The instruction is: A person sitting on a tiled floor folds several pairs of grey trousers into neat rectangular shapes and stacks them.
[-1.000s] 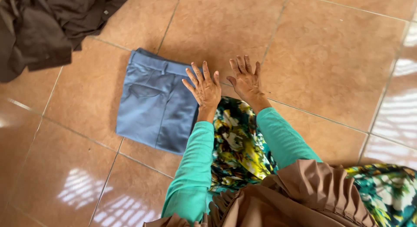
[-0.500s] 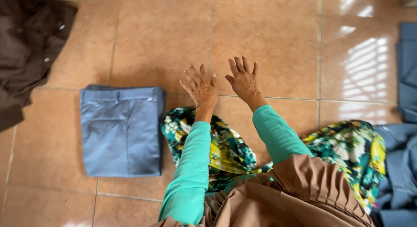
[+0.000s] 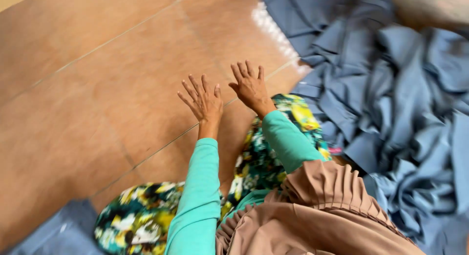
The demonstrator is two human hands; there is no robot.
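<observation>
I see a floor of large reddish-brown tiles [image 3: 97, 89] with pale grout lines running across it at a slant, and a bright patch of glare at the top near the cloth. This head view is the only one I have, and it is soft with motion blur, so fine detail is hard to read. My left hand [image 3: 202, 101] is raised above the tiles with the fingers spread apart, holding nothing; my right hand [image 3: 250, 86] sits just beside it, also splayed and empty, back of the hand toward the camera. Neither touches the floor as far as I can tell. Both arms wear teal sleeves [image 3: 200, 186]. The nearest thing to the right hand is a big rumpled heap of grey-blue fabric [image 3: 405, 103] filling the right side; it runs off the top, right and bottom edges, so I cannot make out how many pieces it holds or what garments they are. Below the hands lies a floral cloth in green, yellow and black [image 3: 273, 152], partly hidden by the arms and by a pleated tan garment [image 3: 322, 211] at the bottom. A corner of another grey-blue piece [image 3: 58, 233] is cut off at the lower left. No packages, labels or signs show.
</observation>
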